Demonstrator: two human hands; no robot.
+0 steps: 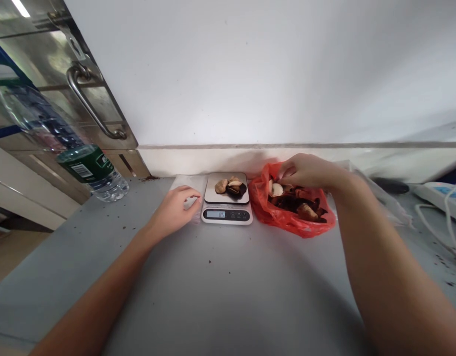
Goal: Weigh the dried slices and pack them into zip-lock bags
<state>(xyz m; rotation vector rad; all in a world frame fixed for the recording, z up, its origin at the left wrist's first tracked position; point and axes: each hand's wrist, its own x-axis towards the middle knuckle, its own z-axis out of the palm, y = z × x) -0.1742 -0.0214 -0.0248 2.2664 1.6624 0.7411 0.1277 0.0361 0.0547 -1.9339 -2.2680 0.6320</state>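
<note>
A small digital kitchen scale [227,214] stands on the grey table against the wall, with a few dried pieces [231,187], pale and dark, on its steel plate. To its right lies an open red plastic bag [287,217] holding several dried dark and tan pieces. My right hand [305,170] reaches into the bag's mouth, fingers pinched around a pale round piece [276,189]. My left hand [175,210] rests on the table just left of the scale, fingers curled loosely on a clear plastic bag [189,185] lying flat there.
A plastic water bottle with a green label [87,165] stands at the table's left back corner by a steel door with a handle [90,106]. At the far right lie a white power strip [445,194], cables and clear plastic wrap [387,202]. Crumbs dot the grey table [228,287].
</note>
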